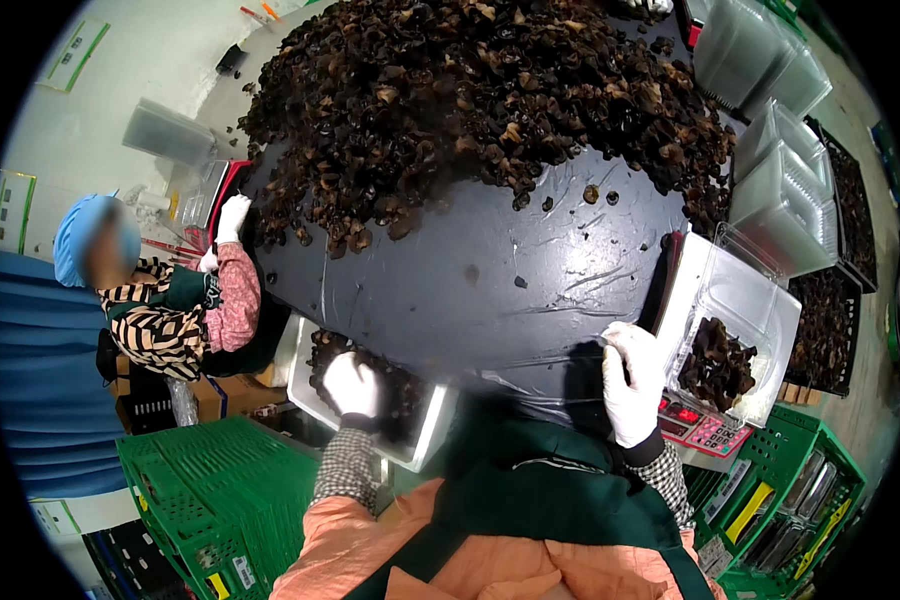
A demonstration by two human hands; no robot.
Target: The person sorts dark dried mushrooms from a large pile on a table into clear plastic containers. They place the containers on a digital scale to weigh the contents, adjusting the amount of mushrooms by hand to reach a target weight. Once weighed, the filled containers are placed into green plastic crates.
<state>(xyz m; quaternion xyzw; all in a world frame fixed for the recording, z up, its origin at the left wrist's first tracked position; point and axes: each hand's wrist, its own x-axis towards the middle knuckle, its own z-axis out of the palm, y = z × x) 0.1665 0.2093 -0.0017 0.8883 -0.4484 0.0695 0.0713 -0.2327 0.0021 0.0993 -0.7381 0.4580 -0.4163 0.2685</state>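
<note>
My left hand [352,385], in a white glove, is over a white plastic tub [429,427] that holds dark wood ear mushrooms [397,386]. Its fingertips point down at them, and whatever they hold is hidden. Curled above the table's near right part, my right hand [633,384] is gloved too; I cannot tell if anything lies between its fingers. Just right of it, a digital scale [709,436] with lit red digits carries an open clear plastic clamshell box [766,315]. A clump of wood ear mushrooms [716,364] lies in the box.
A large heap of wood ear mushrooms [450,97] covers the far part of the plastic-covered table [450,292]. Stacked clear boxes [787,199] stand at right. Green crates [225,495] flank me. A co-worker [172,300] stands at left beside another scale [229,195].
</note>
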